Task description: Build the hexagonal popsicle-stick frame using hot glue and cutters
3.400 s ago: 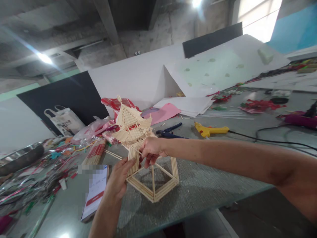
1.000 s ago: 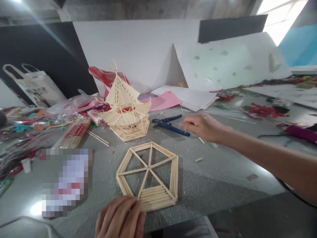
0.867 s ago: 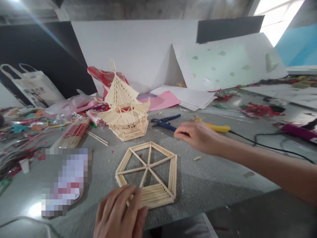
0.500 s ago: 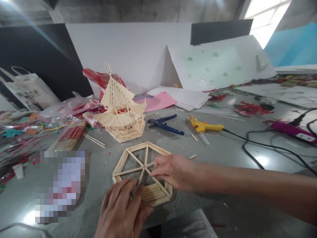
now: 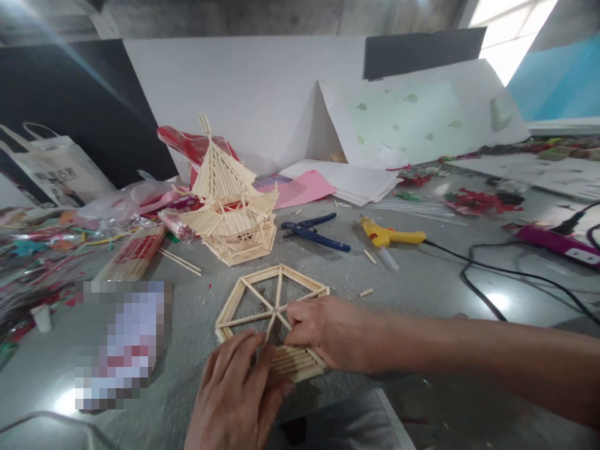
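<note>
A many-sided frame of thin wooden sticks lies flat on the table, with spokes meeting at its centre. A row of parallel sticks fills the section nearest me. My left hand grips the frame's near-left edge, fingers over the rim and thumb along the near side. Over the filled section's inner end, my right hand is closed in a pinch near the spokes' centre; whatever sits between its fingertips is hidden. Behind stands a pavilion model built of similar sticks, with a pointed roof.
Blue cutting pliers and a yellow glue gun lie beyond the frame, the gun's cord running right towards a purple power strip. Stick bundles and craft scraps are at left. Short stick pieces lie at right.
The right hand has shifted slightly nearer to me over the filled section, covering more of the right-hand spokes. The left hand keeps its hold, and the view has tilted a little.
</note>
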Available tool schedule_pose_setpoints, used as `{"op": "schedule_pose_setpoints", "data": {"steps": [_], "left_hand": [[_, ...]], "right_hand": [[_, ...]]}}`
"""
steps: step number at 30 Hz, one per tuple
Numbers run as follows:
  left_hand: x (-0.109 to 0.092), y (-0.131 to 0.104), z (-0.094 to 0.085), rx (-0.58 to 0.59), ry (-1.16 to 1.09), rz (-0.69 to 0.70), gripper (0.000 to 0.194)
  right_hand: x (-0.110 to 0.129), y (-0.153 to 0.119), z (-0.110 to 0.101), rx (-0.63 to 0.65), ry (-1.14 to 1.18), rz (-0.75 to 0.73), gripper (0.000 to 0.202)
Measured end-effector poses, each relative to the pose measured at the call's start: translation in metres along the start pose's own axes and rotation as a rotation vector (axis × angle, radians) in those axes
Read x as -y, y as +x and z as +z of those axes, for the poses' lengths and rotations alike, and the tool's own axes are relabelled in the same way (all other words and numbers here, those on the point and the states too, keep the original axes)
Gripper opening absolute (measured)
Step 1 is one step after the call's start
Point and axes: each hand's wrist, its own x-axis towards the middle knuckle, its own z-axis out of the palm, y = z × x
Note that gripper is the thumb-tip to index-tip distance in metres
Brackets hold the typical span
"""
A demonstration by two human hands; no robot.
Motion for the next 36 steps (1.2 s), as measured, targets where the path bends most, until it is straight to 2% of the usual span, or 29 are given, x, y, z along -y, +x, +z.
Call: {"op": "schedule_pose_setpoints", "data": {"steps": [9,21,28,33,36], "left_hand": [[-0.0017,0.0018,0.0023,-0.025,-0.016,0.002,0.034],[-0.0023,0.0021,0.0018,-0.023,0.030,0.072,0.034],[-0.0032,0.0016,0.0027,-0.037,-0.014,0.028,0.031],[-0.0026,-0.0005,0.0034,-0.032,-0.027,0.018,0.033],[-0.0025,-0.0017,0.0050,-0.035,-0.026,0.012,0.035]], "right_hand": [[-0.0007,0.0002,0.0005,-0.006,0.018,-0.007,0.009],[0.0044,-0.0024,-0.0045,-0.011,0.063,0.019,0.011],[0.0045,-0.0017,0.0006,-0.005,0.019,0.005,0.011],[0.0009,-0.0007,0.0020,-0.044,0.122,-0.005,0.010],[-0.0009,-0.0020,-0.0023,-0.142,0.225,0.027,0.019]]}}
